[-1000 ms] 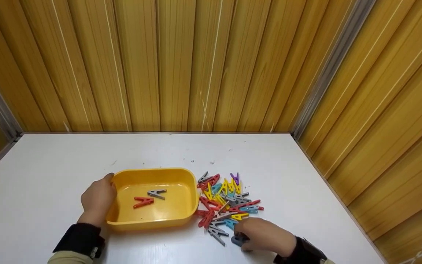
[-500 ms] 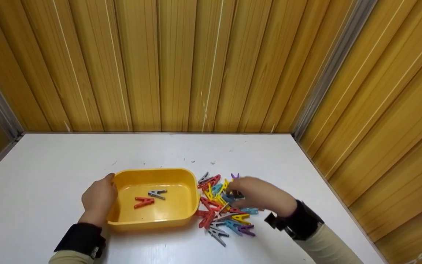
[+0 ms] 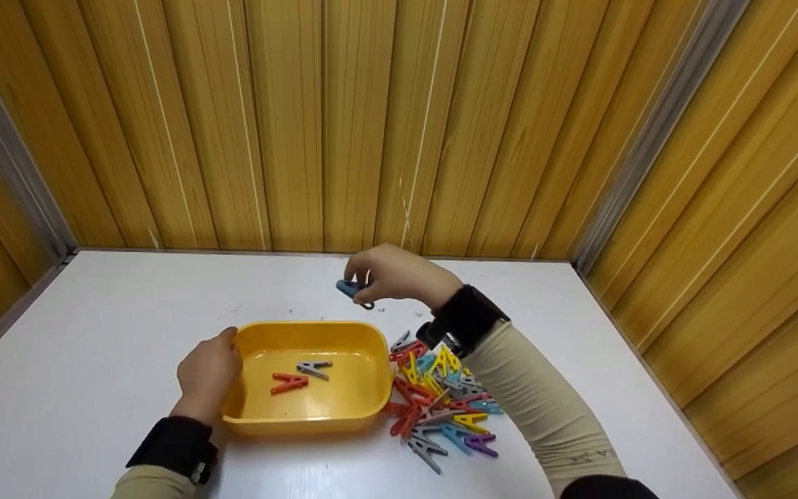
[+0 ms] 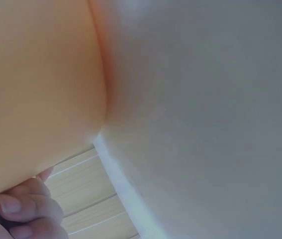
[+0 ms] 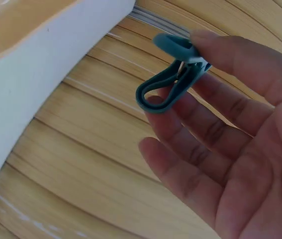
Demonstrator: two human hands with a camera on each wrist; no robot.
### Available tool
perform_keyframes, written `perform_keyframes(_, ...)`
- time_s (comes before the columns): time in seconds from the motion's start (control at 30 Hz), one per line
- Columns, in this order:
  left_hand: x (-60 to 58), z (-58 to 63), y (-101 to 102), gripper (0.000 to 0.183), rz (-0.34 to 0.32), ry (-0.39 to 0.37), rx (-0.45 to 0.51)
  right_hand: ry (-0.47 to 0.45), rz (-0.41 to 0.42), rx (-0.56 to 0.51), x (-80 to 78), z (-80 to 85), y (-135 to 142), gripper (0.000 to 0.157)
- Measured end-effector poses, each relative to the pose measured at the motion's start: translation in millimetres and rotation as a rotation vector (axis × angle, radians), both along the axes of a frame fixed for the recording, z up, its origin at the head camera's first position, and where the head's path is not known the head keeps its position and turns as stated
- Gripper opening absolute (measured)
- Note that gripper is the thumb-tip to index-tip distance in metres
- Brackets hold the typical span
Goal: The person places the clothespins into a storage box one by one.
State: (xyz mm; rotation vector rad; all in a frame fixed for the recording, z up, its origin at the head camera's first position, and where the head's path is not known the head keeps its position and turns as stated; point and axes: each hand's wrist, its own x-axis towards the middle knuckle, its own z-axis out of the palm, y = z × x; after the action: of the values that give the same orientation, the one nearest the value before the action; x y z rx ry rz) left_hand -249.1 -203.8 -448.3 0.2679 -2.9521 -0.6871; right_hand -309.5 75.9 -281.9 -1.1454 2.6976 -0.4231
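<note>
My right hand (image 3: 399, 276) pinches a dark teal clothespin (image 5: 173, 79) between thumb and fingers, raised beyond the far rim of the yellow basin (image 3: 309, 426). In the right wrist view the clothespin's looped end points away from the palm, and the lower fingers stand loosely bent. The left hand (image 3: 208, 371) grips the basin at its left rim; its curled fingertips (image 4: 29, 206) show beside the wall. Inside the basin lie a red clothespin (image 3: 289, 382) and a grey clothespin (image 3: 314, 369), apart from each other.
Right of the basin is a heap of red, yellow, blue and grey clothespins (image 3: 409, 419), with a purple clothespin (image 3: 481, 444) at its near edge. The right forearm hangs over part of it. Wood-patterned panels (image 3: 343, 125) rise behind the white table (image 3: 129, 298).
From the near end of the heap, my right hand passed over its middle, then rose left and away with the teal clothespin. The left hand keeps its grip; the head view shifted slightly.
</note>
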Motion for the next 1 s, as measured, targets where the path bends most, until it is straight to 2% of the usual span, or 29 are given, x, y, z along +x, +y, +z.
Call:
perform_keyframes(0.27, -1.3, -2.1, -2, 0.044, -0.004, 0.02, -0.008, -0.016, 0.012, 0.121, -6.3, -41.5, -52, 0.025)
perform_keyframes(0.6, -4.1, 0.4, -3, 0.044, -0.009, 0.008, -0.016, -0.069, -0.002, 0.208, -3.5, -85.5, -71, 0.02)
perform_keyframes(0.83, -2.2, 0.9, -6, 0.043, -0.009, 0.027, -0.023, -0.06, 0.023, 0.282, -0.1, -104.7, -78, 0.018)
perform_keyframes(1.0, -2.1, 1.1, -7, 0.043, -0.015, 0.035, -0.021, -0.039, 0.077, 0.339, 7.3, -109.3, -82, 0.02)
